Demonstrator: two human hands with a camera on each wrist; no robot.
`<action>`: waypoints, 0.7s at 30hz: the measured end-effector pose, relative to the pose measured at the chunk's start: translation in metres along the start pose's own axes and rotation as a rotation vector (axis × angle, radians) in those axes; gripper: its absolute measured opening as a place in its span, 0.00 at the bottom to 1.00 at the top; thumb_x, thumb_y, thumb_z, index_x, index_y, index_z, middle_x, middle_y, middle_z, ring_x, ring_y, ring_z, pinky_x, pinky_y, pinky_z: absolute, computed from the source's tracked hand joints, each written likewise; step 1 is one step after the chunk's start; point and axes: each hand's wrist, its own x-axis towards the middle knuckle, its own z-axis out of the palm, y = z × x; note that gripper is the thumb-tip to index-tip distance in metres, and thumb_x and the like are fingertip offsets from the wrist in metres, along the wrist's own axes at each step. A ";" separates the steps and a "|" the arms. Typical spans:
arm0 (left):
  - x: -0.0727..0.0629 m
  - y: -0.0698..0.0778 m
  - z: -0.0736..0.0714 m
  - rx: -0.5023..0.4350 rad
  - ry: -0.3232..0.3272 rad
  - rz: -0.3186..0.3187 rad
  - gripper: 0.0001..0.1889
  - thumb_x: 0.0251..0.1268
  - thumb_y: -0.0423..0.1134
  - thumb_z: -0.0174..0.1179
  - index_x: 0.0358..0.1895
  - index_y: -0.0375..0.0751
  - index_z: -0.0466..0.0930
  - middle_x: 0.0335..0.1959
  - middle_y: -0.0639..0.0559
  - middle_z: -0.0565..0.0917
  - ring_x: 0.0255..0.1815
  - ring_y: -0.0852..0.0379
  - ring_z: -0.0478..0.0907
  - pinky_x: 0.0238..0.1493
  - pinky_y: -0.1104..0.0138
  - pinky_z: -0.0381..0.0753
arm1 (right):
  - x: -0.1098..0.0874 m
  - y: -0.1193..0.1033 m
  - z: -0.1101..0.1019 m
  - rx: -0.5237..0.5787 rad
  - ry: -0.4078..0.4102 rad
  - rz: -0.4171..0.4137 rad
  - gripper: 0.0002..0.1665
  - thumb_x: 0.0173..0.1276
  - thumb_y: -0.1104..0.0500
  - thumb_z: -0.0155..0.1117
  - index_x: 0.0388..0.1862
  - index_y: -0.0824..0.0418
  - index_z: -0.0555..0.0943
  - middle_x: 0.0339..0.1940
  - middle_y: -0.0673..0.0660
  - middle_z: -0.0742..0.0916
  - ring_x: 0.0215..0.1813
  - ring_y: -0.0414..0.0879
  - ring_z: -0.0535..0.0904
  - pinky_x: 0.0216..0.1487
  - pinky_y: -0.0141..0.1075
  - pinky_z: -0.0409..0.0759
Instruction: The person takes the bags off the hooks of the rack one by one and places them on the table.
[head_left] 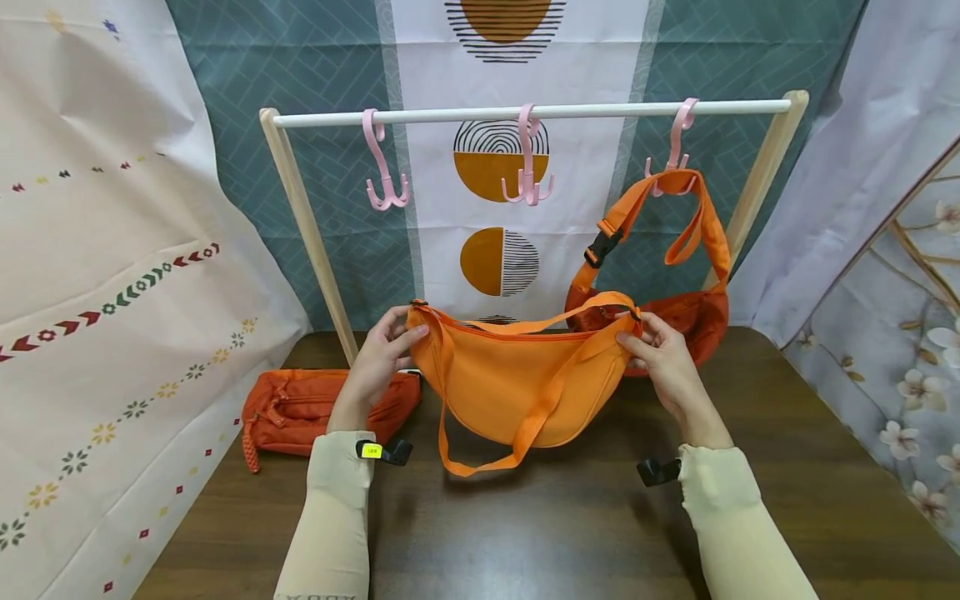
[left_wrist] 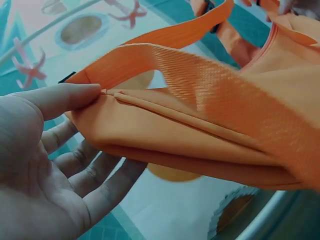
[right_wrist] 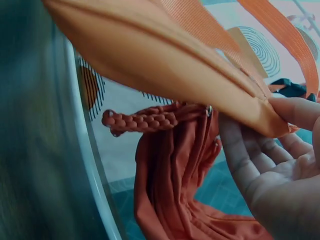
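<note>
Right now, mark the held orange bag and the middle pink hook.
Held orange bag (head_left: pixel 497 382), head view, on its front panel.
Middle pink hook (head_left: pixel 526 153), head view, on its stem above the prongs.

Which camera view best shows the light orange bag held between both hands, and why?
The head view: it shows the light orange bag almost whole, end to end. The left wrist view mainly shows the end the left hand holds; the right wrist view, the end the right hand holds.

My left hand partly hides the red pouch. The head view cuts off my 2 sleeves.
</note>
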 end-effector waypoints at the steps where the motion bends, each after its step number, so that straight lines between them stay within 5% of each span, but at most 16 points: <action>1: 0.001 -0.002 -0.001 0.006 -0.002 -0.008 0.22 0.78 0.42 0.61 0.69 0.45 0.69 0.54 0.49 0.82 0.49 0.54 0.83 0.48 0.62 0.87 | 0.000 0.001 0.001 -0.039 0.000 -0.003 0.32 0.78 0.58 0.64 0.74 0.68 0.67 0.42 0.44 0.87 0.39 0.40 0.85 0.40 0.32 0.85; 5: 0.003 -0.014 -0.005 0.034 -0.005 -0.058 0.24 0.78 0.42 0.62 0.70 0.43 0.68 0.56 0.47 0.83 0.49 0.54 0.84 0.49 0.58 0.87 | 0.003 0.007 0.001 -0.177 -0.007 -0.019 0.33 0.79 0.57 0.63 0.74 0.71 0.66 0.46 0.46 0.87 0.38 0.40 0.86 0.39 0.35 0.87; 12: 0.010 -0.035 -0.007 0.075 -0.045 -0.155 0.27 0.81 0.42 0.58 0.74 0.38 0.64 0.57 0.42 0.81 0.47 0.54 0.84 0.48 0.60 0.87 | 0.007 0.025 -0.002 -0.360 -0.074 0.041 0.30 0.80 0.57 0.62 0.73 0.71 0.68 0.60 0.76 0.81 0.37 0.47 0.85 0.29 0.50 0.87; 16: 0.012 -0.041 -0.005 0.099 -0.035 -0.183 0.28 0.81 0.42 0.58 0.76 0.39 0.63 0.56 0.42 0.81 0.45 0.54 0.84 0.46 0.62 0.87 | 0.007 0.028 -0.001 -0.333 -0.056 0.111 0.31 0.81 0.57 0.60 0.75 0.70 0.66 0.61 0.77 0.79 0.40 0.49 0.85 0.29 0.52 0.87; 21: 0.013 -0.042 -0.002 0.120 -0.031 -0.201 0.28 0.81 0.41 0.57 0.77 0.38 0.62 0.55 0.41 0.81 0.43 0.55 0.83 0.44 0.63 0.87 | 0.007 0.028 0.002 -0.251 -0.013 0.156 0.34 0.81 0.63 0.59 0.77 0.73 0.58 0.49 0.71 0.79 0.32 0.49 0.87 0.31 0.47 0.89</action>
